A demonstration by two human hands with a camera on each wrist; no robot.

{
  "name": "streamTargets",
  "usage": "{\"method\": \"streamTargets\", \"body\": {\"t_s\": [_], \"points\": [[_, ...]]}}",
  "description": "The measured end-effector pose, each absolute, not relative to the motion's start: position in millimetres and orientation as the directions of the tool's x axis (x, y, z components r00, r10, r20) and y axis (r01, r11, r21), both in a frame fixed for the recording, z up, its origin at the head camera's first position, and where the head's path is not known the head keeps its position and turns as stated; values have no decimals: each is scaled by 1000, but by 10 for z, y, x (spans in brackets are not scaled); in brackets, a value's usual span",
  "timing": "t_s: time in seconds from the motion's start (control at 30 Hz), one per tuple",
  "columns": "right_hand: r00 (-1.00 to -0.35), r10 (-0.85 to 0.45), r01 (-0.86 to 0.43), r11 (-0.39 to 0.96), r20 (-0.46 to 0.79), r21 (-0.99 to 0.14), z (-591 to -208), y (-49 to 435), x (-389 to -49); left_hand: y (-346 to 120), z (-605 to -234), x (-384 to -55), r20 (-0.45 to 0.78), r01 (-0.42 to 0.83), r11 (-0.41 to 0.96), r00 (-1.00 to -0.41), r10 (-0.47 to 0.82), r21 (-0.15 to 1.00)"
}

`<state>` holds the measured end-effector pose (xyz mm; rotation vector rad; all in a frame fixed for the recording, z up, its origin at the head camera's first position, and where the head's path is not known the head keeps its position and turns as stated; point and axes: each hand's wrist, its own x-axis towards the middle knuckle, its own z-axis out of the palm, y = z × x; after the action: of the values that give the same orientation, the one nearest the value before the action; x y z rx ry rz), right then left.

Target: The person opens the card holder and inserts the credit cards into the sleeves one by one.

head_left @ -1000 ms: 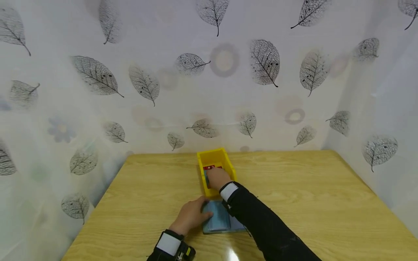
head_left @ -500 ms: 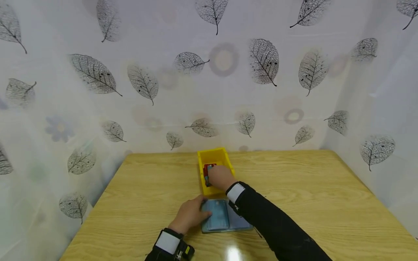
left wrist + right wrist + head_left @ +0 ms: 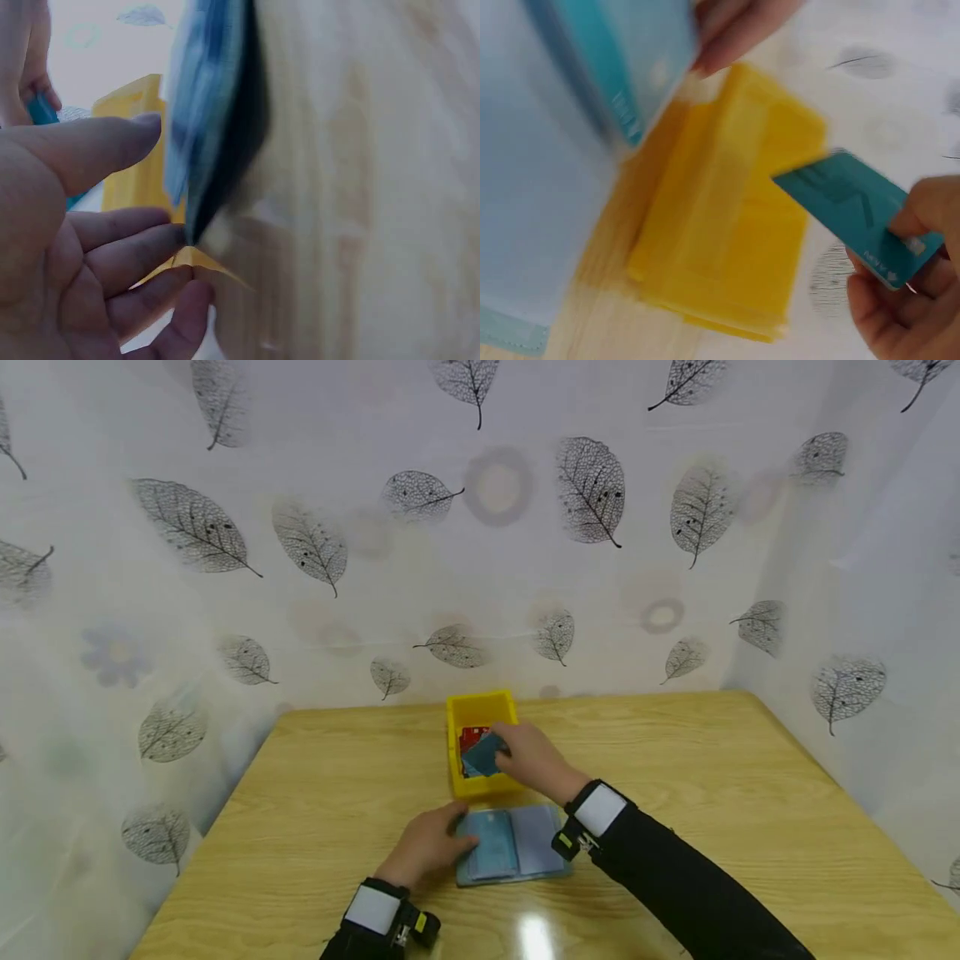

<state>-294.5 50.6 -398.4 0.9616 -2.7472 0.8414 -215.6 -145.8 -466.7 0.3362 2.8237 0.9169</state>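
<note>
My right hand (image 3: 538, 762) pinches a teal bank card (image 3: 847, 206) with a chip between thumb and fingers. In the head view the card is held over the yellow bin (image 3: 482, 787). Red and blue cards (image 3: 472, 739) show inside that bin, partly hidden by the held card. Closer to me, a light-blue card holder (image 3: 538, 839) lies spread flat on the table, a teal card visible in its left page. My left hand (image 3: 423, 845) rests at the holder's left edge, thumb by the left page, fingers (image 3: 139, 259) loosely extended.
The wooden table (image 3: 712, 793) runs back to a pale curtain (image 3: 420, 568) printed with leaves. The bin stands near the table's far edge, just behind the card holder. Black sleeves and wrist cameras are on both arms.
My right hand has drawn back up and to the right from inside the bin, with a bank card now between its fingers. The left hand stays at the holder; the view has shifted slightly.
</note>
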Motion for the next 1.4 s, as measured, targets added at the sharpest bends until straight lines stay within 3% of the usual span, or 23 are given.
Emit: {"method": "streamTargets", "body": {"t_s": [0.1,0.2,0.33,0.47,0.67,0.93,1.2,1.4], "points": [[-796,-576,-573,616,187,-540,-3936,649,-2795,-1435,-4579,-2149,-63,127,748,-973,220,652],[-768,-625,-584,591,141,-557,-3927,758,-2652,-1368,-4473,-2145,32,145,689,-984,174,710],[-712,-687,-640,549,147,-538,-3968,820,-2542,-1254,-4370,-2149,154,241,603,-969,193,760],[-693,-703,-650,517,156,-557,-4032,827,-2511,-1206,-4358,-2139,170,273,574,-959,227,772],[-734,-677,-577,580,53,-575,-4137,934,-2530,-1255,-4417,-2114,107,227,552,-965,241,803],[-720,-676,-596,717,-154,-361,-4368,1050,-2512,-1270,-4502,-2132,-106,-2,487,-977,186,873],[-703,-683,-616,724,-197,-312,-4440,1093,-2503,-1167,-4631,-2187,-229,-129,514,-964,136,848],[-710,-672,-600,734,-213,-318,-4451,1096,-2468,-1052,-4669,-2177,-243,-164,552,-967,74,818]]}}
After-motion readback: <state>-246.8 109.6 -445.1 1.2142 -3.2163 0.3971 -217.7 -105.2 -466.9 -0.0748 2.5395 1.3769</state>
